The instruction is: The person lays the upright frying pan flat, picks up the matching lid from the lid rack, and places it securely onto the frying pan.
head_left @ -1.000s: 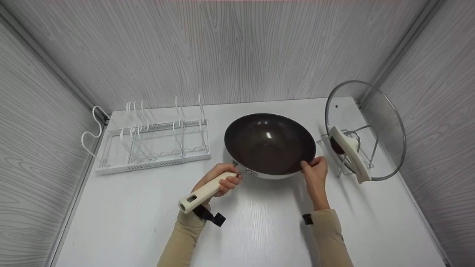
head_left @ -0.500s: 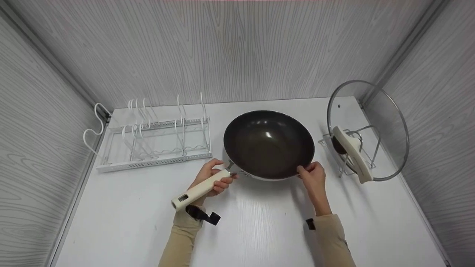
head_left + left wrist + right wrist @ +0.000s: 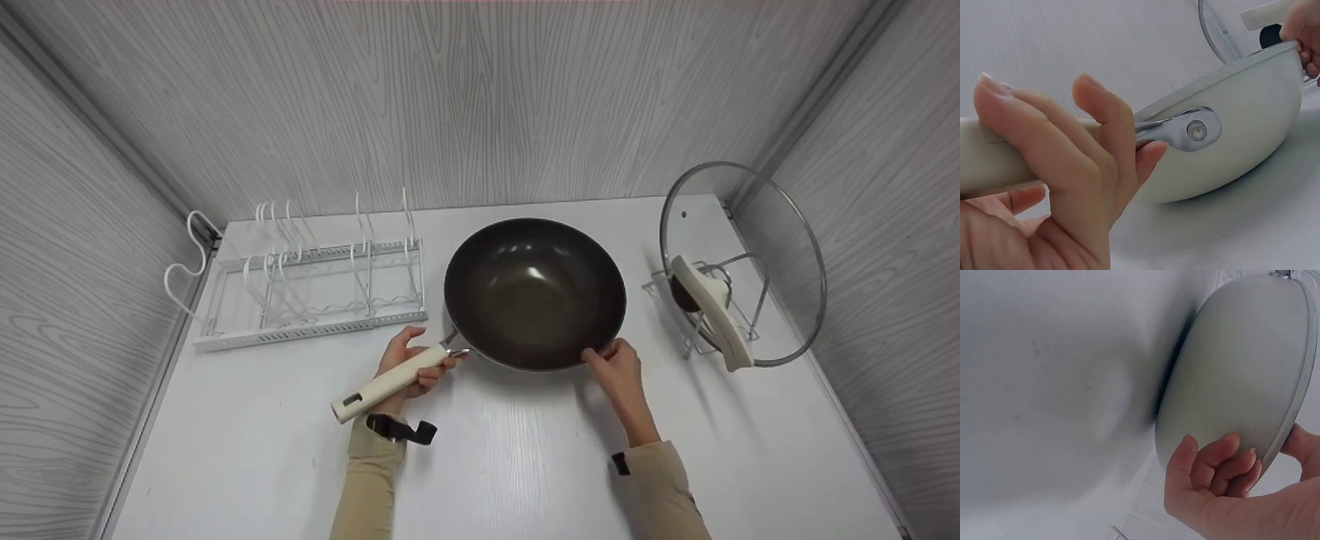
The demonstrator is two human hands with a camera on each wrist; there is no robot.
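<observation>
A deep wok (image 3: 534, 296), dark inside and cream outside, is at the middle of the table in the head view. Its cream handle (image 3: 386, 385) points to the lower left, and my left hand (image 3: 409, 367) grips it near the metal bracket (image 3: 1188, 130). At the near right rim, my right hand (image 3: 619, 371) pinches the edge, thumb on the inside. The right wrist view has its fingers (image 3: 1230, 464) bent against the cream outer wall (image 3: 1235, 365). The wok is tilted, its lower side close over the table.
To the left stands a white wire rack (image 3: 315, 330) with upright dividers. A glass lid (image 3: 780, 247) with a cream handle leans upright in a small metal stand (image 3: 757, 300) on the right. Wood-grain panels (image 3: 480, 105) enclose the table (image 3: 517, 465) at the back and sides.
The wok has shifted a little left and turned its mouth more toward the head camera, so less outer wall shows. Both hands have moved left with it.
</observation>
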